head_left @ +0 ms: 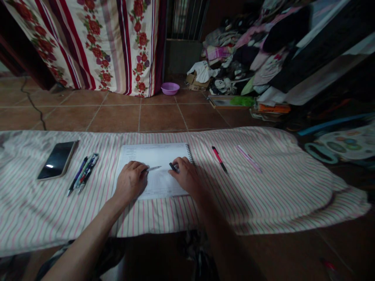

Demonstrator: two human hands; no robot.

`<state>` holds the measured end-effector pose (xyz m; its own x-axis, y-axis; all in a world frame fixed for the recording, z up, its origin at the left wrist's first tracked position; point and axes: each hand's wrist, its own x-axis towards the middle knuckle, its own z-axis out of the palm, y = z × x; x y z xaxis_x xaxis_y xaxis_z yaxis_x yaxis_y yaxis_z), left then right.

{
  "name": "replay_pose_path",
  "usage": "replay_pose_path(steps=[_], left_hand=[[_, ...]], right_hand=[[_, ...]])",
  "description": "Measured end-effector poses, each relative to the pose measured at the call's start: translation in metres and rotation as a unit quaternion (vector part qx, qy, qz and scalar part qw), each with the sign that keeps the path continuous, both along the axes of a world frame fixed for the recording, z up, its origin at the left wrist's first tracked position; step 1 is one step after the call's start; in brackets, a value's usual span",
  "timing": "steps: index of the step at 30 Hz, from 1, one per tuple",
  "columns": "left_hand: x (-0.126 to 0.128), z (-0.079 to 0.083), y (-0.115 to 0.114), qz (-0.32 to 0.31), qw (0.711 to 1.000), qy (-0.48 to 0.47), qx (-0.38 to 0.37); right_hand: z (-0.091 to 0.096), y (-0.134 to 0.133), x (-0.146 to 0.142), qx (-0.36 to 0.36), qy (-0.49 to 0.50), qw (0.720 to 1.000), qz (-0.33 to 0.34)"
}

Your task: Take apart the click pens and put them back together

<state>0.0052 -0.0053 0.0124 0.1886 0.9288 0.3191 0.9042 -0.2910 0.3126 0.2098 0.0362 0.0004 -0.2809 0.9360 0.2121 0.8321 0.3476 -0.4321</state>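
Note:
A spiral notebook [152, 156] lies open on a striped cloth [263, 187], straight ahead. My left hand [130, 181] rests on its left part, fingers closed round a pen [153, 168] whose tip points right. My right hand [186, 175] lies on the page's right side, pinching a small dark piece, likely a pen cap [173, 167]. The two hands are a few centimetres apart.
A phone [57, 160] and a bunch of pens [83, 173] lie left of the notebook. A red pen [219, 158] and a pink pen [249, 158] lie to the right. Beyond are tiled floor, a purple bowl [170, 88], a floral curtain and a clothes pile [249, 58].

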Motion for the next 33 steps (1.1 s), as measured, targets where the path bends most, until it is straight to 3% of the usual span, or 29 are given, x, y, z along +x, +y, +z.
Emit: replay_pose_path(steps=[8,16,33], left_hand=[[-0.001,-0.001,0.001,-0.001,1.0,0.0,-0.003],[-0.001,0.001,0.0,0.004,1.0,0.004,-0.014],[-0.002,-0.002,0.001,0.006,1.0,0.0,0.002]], right_hand=[[0.0,0.003,0.002,-0.003,0.025,0.999,-0.02],[-0.001,-0.001,-0.001,0.0,-0.005,1.0,-0.011],[0.012,-0.007,-0.011,-0.028,-0.073,0.994,-0.081]])
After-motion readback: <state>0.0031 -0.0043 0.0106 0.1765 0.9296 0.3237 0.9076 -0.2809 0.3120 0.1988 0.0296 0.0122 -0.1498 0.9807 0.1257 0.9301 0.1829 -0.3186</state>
